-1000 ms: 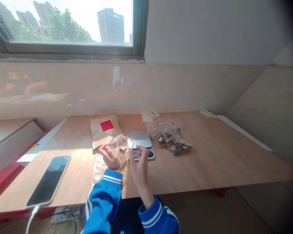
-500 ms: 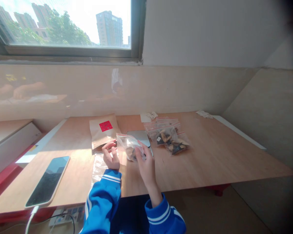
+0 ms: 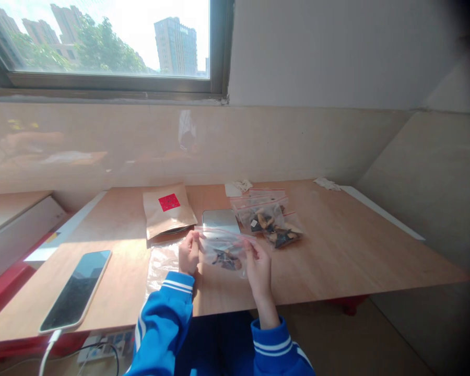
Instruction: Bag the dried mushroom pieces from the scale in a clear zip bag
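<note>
Here's the bag [image 3: 221, 246], stretched between my two hands in front of the scale [image 3: 220, 218], long axis running left to right and dipping a little toward the right. My left hand [image 3: 188, 252] has one top corner, fingers [image 3: 196, 238] pinched together on the plastic; my right hand [image 3: 259, 265] has the other, thumb and finger closed on it just as tightly. So neither hand is nearer, one at each end, with dark pieces [image 3: 227, 259] slumped in the bottom (whether the seal [image 3: 223, 233] is pressed closed, I can't make out). Whether the lower edge touches the tabletop [image 3: 337, 250], I can't tell either.

And the count: one bag held, one scale partly hidden behind it. Off to the right, a heap of filled bags [image 3: 268, 222], overlapping, at least three by their red strips. One paper bag [image 3: 164, 222] beyond my left hand, one red label [image 3: 169, 202] on it. Clear film [image 3: 160, 263] just beside that hand, sheets uncountable. One phone [image 3: 76, 292] farther left, one white cable [image 3: 49, 347] at its near end. Two crumpled scraps [image 3: 327, 184] at the back, well apart.
</note>
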Tool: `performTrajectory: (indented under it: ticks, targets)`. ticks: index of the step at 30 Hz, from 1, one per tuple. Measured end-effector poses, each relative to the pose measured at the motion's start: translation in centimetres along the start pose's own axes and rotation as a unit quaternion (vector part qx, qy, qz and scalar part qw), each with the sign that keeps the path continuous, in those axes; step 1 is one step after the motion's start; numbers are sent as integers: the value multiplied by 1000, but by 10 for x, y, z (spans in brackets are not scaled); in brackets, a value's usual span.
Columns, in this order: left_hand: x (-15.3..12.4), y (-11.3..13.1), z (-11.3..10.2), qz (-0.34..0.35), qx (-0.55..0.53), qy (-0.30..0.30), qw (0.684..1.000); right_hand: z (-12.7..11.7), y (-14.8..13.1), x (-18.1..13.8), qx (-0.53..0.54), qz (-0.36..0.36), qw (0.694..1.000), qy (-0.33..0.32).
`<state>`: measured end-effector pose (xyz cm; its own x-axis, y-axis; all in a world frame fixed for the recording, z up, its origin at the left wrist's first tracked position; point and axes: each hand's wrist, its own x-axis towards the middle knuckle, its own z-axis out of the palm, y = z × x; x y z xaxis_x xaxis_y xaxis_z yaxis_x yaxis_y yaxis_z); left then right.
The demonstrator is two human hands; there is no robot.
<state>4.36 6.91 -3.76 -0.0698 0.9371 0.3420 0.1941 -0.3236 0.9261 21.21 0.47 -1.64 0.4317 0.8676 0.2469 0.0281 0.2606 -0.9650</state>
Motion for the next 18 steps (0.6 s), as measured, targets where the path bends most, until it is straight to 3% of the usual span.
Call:
performTrajectory:
  ticks: [4, 12, 15, 18]
  targets:
    - [0, 0, -3, 52, 41, -12, 998, -5, 5, 2, 18, 21, 1000, -3]
    - [-3, -9, -12, 147, 87, -121, 978, -25, 3, 6, 16, 27, 998, -52]
    - [-2, -8, -13, 181, 114, -115, 970, -24, 0, 4, 1, 31, 998, -62]
    - [-3, -5, -12, 208, 135, -86, 965, -19, -1, 2, -24, 15, 999, -22]
